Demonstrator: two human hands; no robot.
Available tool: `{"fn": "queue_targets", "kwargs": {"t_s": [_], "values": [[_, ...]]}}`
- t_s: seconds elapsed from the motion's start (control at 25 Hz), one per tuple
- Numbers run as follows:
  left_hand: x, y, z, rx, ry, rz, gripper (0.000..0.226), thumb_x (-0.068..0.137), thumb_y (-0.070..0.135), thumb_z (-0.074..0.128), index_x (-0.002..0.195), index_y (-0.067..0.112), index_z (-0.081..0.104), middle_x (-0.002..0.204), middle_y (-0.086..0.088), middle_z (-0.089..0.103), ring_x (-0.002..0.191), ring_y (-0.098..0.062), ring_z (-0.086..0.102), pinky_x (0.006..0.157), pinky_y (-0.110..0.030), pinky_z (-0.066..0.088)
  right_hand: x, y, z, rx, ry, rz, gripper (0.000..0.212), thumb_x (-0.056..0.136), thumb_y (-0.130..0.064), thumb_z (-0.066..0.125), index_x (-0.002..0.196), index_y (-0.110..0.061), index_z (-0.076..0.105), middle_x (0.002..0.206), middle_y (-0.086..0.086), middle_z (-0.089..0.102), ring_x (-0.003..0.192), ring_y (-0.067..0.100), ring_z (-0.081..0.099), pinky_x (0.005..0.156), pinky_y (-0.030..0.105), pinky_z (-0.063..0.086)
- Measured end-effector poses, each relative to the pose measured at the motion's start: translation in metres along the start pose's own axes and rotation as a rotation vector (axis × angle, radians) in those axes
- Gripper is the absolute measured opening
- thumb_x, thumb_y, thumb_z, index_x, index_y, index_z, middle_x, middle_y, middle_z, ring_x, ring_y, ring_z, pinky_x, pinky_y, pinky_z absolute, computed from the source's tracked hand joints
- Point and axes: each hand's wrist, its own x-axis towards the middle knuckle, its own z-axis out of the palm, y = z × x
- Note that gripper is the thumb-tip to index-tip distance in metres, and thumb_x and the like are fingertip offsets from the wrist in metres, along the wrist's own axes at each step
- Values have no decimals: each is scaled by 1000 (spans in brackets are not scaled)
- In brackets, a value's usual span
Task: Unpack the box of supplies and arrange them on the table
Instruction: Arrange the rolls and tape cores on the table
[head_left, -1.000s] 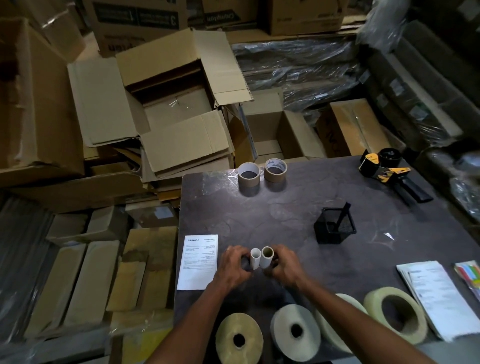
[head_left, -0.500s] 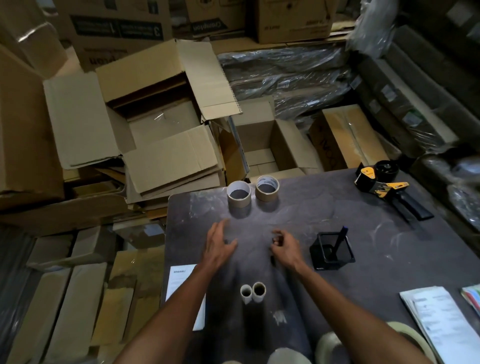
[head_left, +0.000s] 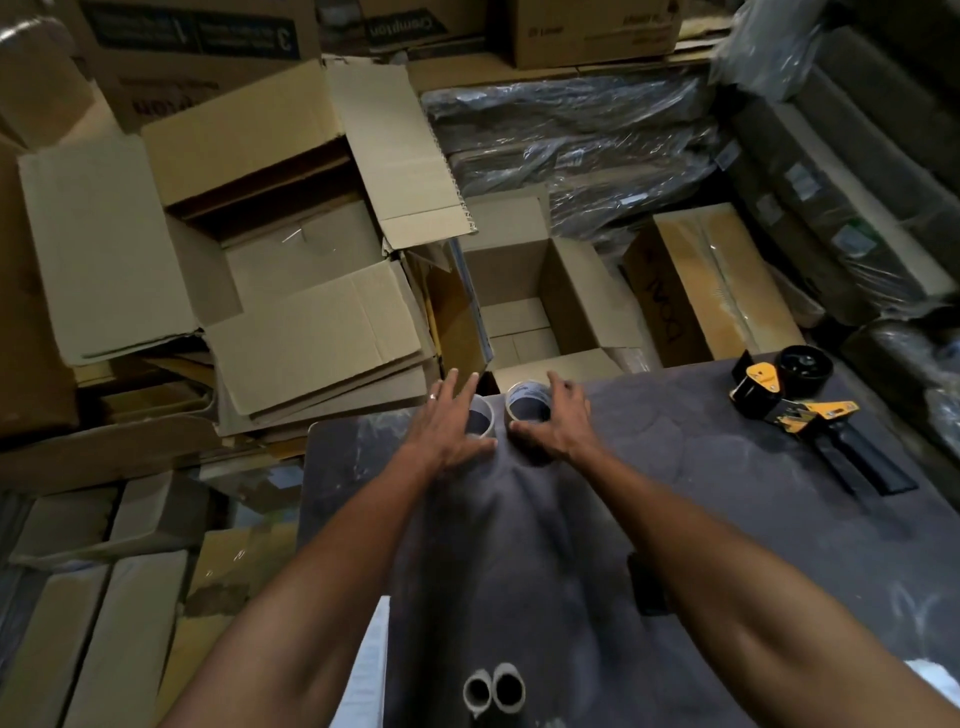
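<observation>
A dark table (head_left: 675, 519) is being viewed from above, filling the frame from 3 to 6 o'clock. Beyond its far edge, at 12 o'clock, an open cardboard box (head_left: 524, 306) is standing among flattened cartons (head_left: 291, 270). Both forearms are being stretched across the tabletop toward 12 o'clock. The left hand (head_left: 449, 421) is being laid over the left tape roll (head_left: 480, 415), fingers straight and slightly spread, thumb lying beside the roll's near rim. The right hand (head_left: 558, 421) is being cupped around the right tape roll (head_left: 527, 408), fingers extended past its far side and thumb at its near side. The two rolls are standing just beside each other near the table's far edge. A yellow-and-black tape dispenser (head_left: 800, 410) is lying at 2 o'clock. Two small cardboard tubes (head_left: 493, 691) are standing together, touching, at 6 o'clock.
</observation>
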Motion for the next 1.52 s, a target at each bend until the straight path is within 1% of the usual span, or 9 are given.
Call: {"fn": "queue_targets", "kwargs": {"t_s": [0.08,0.16,0.24,0.32,0.56,0.8,0.92,1.04,1.52], "values": [[16,2,0,84,-59,-11,106,77,60,68,156,26,6,164,-5,4,151,-33,5,120,-50,20,17,-11,-5,-87,-78,-53,104,74,-46,79,155,-23,18,158,11,20,144,36,26,115,49,34],[25,-1,5,128,-109,2,99,79,55,67,155,20,14,161,-8,19,147,-33,20,118,-47,28,27,-19,-4,-189,-146,-100,96,75,-38,80,151,-14,27,154,13,32,140,33,36,113,42,37],[27,-6,10,77,-92,6,95,77,48,71,153,18,23,154,-8,30,138,-30,37,112,-41,38,33,-22,0,-213,-156,-90,88,72,-32,83,145,-11,38,146,13,45,134,31,45,110,38,40],[24,-8,12,18,-26,6,93,74,45,73,151,18,30,150,-6,36,134,-28,42,109,-38,40,33,-24,-1,-157,-162,-38,89,69,-29,85,144,-12,41,143,11,50,132,29,48,109,36,41],[-8,-7,17,-84,12,7,91,74,42,77,151,20,33,154,-4,36,139,-25,36,112,-35,32,12,-22,-1,-192,-149,-86,91,67,-31,88,144,-12,43,140,11,53,130,29,51,110,36,43],[-71,-8,40,-161,24,44,96,65,44,84,148,24,40,151,-3,44,137,-21,42,112,-33,33,-45,-3,16,-171,-177,-121,99,63,-30,89,147,-19,39,144,7,50,133,27,48,111,40,43],[-103,-10,52,-170,-15,77,102,62,56,83,149,28,38,152,0,43,139,-19,41,114,-34,32,-79,10,20,-179,-180,-180,97,61,-33,88,145,-19,42,143,6,52,132,26,50,110,36,42],[-133,-7,64,-196,-67,80,95,70,68,70,150,28,37,155,1,38,142,-21,36,116,-37,29,-115,23,23,-196,-196,-212,97,65,-33,87,148,-13,40,147,9,48,134,26,48,111,34,39],[-201,-3,94,-188,-56,115,65,91,35,59,151,26,35,155,-3,38,142,-23,38,116,-36,31,-213,66,34,-216,-188,-250,95,61,-28,90,143,-9,46,144,11,50,131,24,49,107,25,37]]}}
